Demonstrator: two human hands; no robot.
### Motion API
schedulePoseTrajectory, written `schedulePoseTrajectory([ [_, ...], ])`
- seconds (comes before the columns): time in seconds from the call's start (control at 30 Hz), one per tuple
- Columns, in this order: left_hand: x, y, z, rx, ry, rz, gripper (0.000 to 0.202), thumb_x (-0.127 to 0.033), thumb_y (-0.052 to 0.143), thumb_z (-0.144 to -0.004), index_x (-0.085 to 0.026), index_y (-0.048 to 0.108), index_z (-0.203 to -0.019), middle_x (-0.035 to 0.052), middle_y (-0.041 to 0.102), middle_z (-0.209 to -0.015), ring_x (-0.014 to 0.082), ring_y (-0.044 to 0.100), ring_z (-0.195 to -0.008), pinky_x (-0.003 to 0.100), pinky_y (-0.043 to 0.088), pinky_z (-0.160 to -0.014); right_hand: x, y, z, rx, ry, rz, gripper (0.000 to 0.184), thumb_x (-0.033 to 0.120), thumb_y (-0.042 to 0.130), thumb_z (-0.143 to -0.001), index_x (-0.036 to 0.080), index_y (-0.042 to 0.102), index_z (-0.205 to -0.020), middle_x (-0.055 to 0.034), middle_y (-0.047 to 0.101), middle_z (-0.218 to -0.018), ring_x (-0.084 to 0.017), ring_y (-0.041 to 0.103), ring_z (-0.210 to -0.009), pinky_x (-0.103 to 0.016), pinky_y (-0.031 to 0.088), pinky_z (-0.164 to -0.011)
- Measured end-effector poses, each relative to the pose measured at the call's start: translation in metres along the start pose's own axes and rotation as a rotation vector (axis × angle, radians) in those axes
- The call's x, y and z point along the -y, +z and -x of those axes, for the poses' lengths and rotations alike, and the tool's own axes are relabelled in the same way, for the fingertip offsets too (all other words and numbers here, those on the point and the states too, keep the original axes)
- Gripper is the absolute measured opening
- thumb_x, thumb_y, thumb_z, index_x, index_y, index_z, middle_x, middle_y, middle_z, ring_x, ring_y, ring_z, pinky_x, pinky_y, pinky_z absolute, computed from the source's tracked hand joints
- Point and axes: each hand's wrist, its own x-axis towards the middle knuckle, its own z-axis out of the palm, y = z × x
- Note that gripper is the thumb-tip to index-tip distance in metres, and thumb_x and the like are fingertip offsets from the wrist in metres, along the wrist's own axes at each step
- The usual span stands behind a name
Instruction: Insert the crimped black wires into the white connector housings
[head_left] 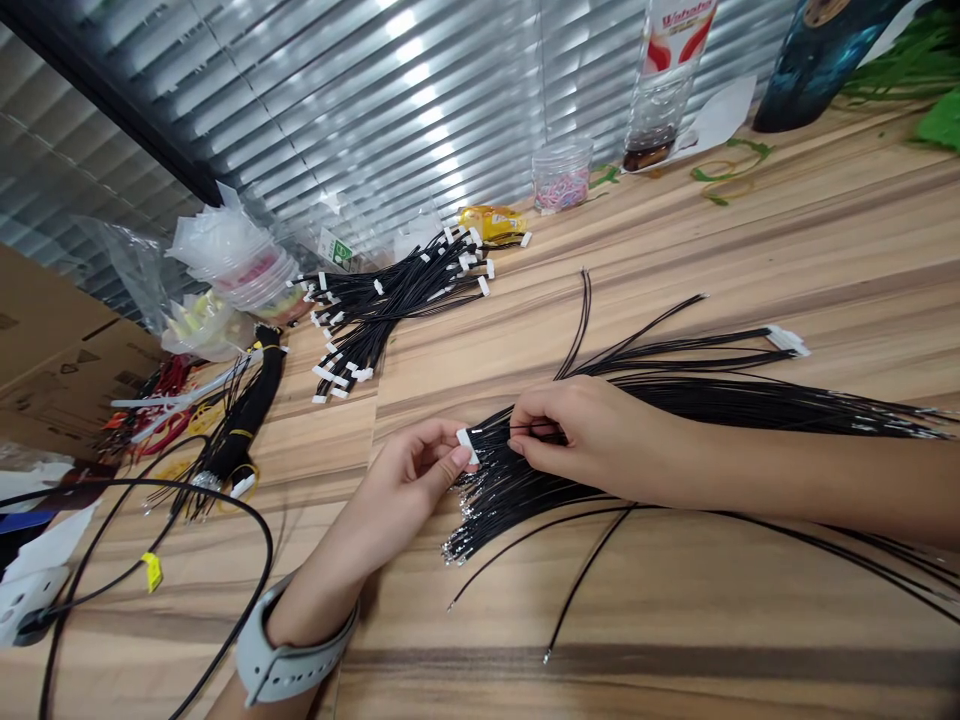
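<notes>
My left hand (424, 465) pinches a white plastic connector (468, 447) between thumb and fingers. Black wires run from that connector toward my right hand (570, 430), whose thumb and forefinger are closed on a thin black wire (534, 428). Under both hands spreads a thick bundle of black wires (517, 500), with small metal terminals at the left ends. Its far ends fan out past my right forearm. A second white connector (787, 341) with wires attached lies behind that forearm. Two loose wires bend out in front of the bundle.
Finished-looking black harnesses with white connectors (405, 290) are heaped at the back. To the left lie a tied wire bundle (247, 410), a looped black cable (270, 540) and a power strip (30, 600). A jar (562, 175) and a bottle (667, 85) stand by the blinds.
</notes>
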Motion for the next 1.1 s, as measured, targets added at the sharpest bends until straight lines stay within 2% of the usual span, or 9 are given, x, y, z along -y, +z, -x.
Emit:
schedulePoseTrajectory([
  [0.17, 0.001, 0.001, 0.001, 0.006, 0.009, 0.000, 0.013, -0.026, 0.059, -0.078, -0.018, 0.063, -0.087, 0.0006, 0.061, -0.072, 0.0118, 0.055, -0.068, 0.024, 0.043, -0.067, -0.001, 0.002, 0.000, -0.007, -0.014, 0.004, 0.012, 0.017, 0.053, -0.078, 0.015, 0.058, -0.068, 0.0047, 0.050, -0.056, -0.006, 0.040, -0.051, -0.020, 0.027, -0.052],
  [0.47, 0.002, 0.002, 0.000, 0.020, 0.001, 0.005, 0.009, -0.026, 0.058, -0.080, -0.018, 0.061, -0.083, -0.0005, 0.060, -0.072, 0.0109, 0.054, -0.070, 0.022, 0.041, -0.068, 0.003, -0.002, -0.001, 0.052, 0.011, -0.016, 0.016, 0.019, 0.050, -0.081, 0.015, 0.058, -0.067, 0.0045, 0.050, -0.055, -0.006, 0.040, -0.050, -0.020, 0.027, -0.051],
  [0.63, 0.001, 0.004, 0.000, 0.015, -0.004, 0.012, 0.009, -0.026, 0.058, -0.080, -0.017, 0.060, -0.082, -0.0005, 0.059, -0.072, 0.0112, 0.054, -0.069, 0.022, 0.041, -0.067, 0.001, 0.001, -0.001, 0.017, -0.008, 0.032, 0.014, 0.017, 0.051, -0.079, 0.015, 0.057, -0.067, 0.0042, 0.051, -0.056, -0.007, 0.041, -0.051, -0.020, 0.027, -0.051],
  [0.8, 0.003, 0.009, 0.001, -0.020, -0.010, -0.015, 0.015, -0.030, 0.059, -0.078, -0.016, 0.060, -0.080, 0.0011, 0.060, -0.071, 0.0126, 0.053, -0.067, 0.024, 0.040, -0.066, -0.001, 0.006, -0.001, -0.001, -0.021, 0.059, 0.012, 0.019, 0.051, -0.080, 0.015, 0.058, -0.071, 0.0028, 0.054, -0.059, -0.008, 0.044, -0.053, -0.021, 0.027, -0.052],
  [0.97, 0.003, 0.017, 0.001, -0.116, -0.013, -0.001, 0.011, -0.026, 0.059, -0.076, -0.015, 0.061, -0.076, 0.0023, 0.060, -0.070, 0.0135, 0.054, -0.068, 0.025, 0.042, -0.067, 0.000, 0.009, -0.001, -0.003, -0.029, 0.078, 0.013, 0.018, 0.049, -0.082, 0.014, 0.057, -0.072, 0.0013, 0.055, -0.062, -0.009, 0.044, -0.055, -0.022, 0.028, -0.054],
  [1.1, 0.000, 0.018, 0.001, -0.112, -0.014, 0.017, 0.010, -0.025, 0.059, -0.077, -0.015, 0.061, -0.076, 0.0031, 0.060, -0.072, 0.0143, 0.055, -0.070, 0.026, 0.042, -0.067, -0.001, 0.011, -0.001, -0.005, -0.034, 0.061, 0.013, 0.019, 0.049, -0.082, 0.015, 0.058, -0.073, 0.0013, 0.055, -0.062, -0.010, 0.045, -0.056, -0.022, 0.029, -0.055],
])
